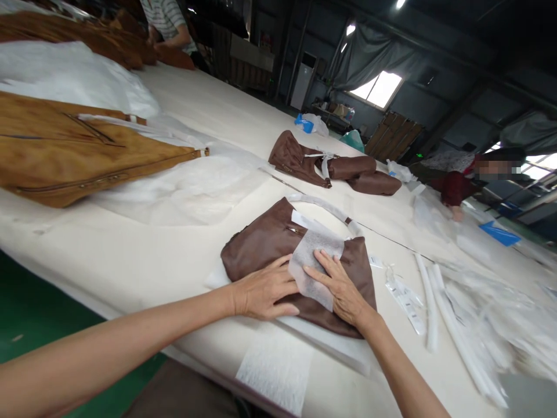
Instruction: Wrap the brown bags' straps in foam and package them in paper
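Note:
A dark brown handbag (256,244) lies flat in front of me, its handle (322,203) wrapped in white film and arching away from me. Across the bag's middle is a thin white sheet of wrapping (304,267). My left hand (267,290) rests on the bag with its fingers spread, the fingertips at the sheet's left edge. On top of the sheet, my right hand (342,284) lies with fingers stretched out. White wrapping shows beneath the bag. One more strip of white sheet (276,368) hangs over the near table edge.
A tan bag (78,151) lies at left on white plastic. More brown bags (304,159) sit farther back. Tags (404,302), white tubes (456,331) and clear plastic bags (513,325) are at right. One person (169,26) stands at far left, another (461,180) leans in at right.

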Motion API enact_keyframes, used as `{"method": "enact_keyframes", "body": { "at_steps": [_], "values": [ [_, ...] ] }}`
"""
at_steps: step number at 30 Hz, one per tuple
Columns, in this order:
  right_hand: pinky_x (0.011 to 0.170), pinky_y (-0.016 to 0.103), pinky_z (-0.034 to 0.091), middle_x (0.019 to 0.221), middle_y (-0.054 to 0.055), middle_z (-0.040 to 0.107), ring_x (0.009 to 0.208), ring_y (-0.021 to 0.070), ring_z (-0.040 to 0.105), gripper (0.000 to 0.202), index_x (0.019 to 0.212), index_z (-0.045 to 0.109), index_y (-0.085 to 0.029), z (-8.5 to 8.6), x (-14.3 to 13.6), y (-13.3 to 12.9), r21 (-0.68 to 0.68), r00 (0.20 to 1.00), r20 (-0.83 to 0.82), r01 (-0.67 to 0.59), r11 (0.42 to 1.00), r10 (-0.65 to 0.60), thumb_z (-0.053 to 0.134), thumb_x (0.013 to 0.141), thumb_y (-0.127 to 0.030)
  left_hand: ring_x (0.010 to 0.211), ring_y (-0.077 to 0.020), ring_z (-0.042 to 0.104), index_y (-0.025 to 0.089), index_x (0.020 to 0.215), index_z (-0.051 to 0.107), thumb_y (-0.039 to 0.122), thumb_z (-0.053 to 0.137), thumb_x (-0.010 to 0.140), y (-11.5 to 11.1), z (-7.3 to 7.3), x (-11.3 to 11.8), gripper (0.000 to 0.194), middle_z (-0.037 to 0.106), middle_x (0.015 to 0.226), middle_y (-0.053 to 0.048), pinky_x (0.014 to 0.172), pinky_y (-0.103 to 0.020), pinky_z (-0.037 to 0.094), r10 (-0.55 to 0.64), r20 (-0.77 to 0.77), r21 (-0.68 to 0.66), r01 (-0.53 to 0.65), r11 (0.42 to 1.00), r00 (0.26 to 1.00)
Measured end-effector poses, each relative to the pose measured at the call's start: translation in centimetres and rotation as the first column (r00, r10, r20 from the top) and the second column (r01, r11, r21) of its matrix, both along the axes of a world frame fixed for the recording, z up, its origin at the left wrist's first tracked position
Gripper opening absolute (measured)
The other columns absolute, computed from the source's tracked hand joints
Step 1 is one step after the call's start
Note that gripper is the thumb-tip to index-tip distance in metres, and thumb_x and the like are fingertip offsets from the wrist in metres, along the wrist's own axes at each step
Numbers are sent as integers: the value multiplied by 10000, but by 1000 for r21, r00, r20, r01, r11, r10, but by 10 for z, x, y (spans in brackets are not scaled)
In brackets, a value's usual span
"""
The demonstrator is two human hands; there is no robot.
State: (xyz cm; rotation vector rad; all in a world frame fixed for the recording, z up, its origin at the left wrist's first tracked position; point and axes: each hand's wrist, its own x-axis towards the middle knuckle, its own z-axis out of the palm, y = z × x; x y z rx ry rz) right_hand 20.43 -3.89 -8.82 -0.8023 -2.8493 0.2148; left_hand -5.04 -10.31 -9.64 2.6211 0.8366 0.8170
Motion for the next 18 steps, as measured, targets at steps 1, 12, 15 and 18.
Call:
{"method": "enact_keyframes", "body": {
  "at_steps": [1,12,15,18],
  "values": [
    [1181,607,188,1635,76,197,1502,294,171,465,1482,393,-358,-1,0,-1,5,1000,0,-4,1000,4,429,1020,-317,1169,-272,558,181,1145,598,374,533,941,-1,-1,-1,289,648,1178,-125,1132,-504,330,30,84,-11,-29,1000,996],
    [1197,583,139,1635,51,174,1508,293,140,545,1457,447,-326,8,-4,-9,-37,999,50,13,999,-11,545,942,-176,1376,-226,449,187,1291,582,207,358,990,-1,-3,-10,376,578,1399,-116,1209,-515,170,-25,-93,-42,22,999,995],
    [1200,553,201,1600,77,306,1485,276,249,494,1434,495,-272,19,4,-35,-61,995,-73,60,996,-64,567,944,-274,1454,-259,328,153,1439,429,228,397,965,-4,-6,-15,481,455,1508,-140,1210,-529,169,-59,-204,9,62,998,977],
    [1193,489,295,1501,113,472,1439,225,363,488,1436,482,-194,27,15,-90,-33,958,-279,61,998,-68,534,954,-254,1486,-302,237,148,1517,273,247,520,850,-6,-4,-18,719,328,1580,-150,1214,-552,131,-105,-291,14,114,993,951]
  ]
}}
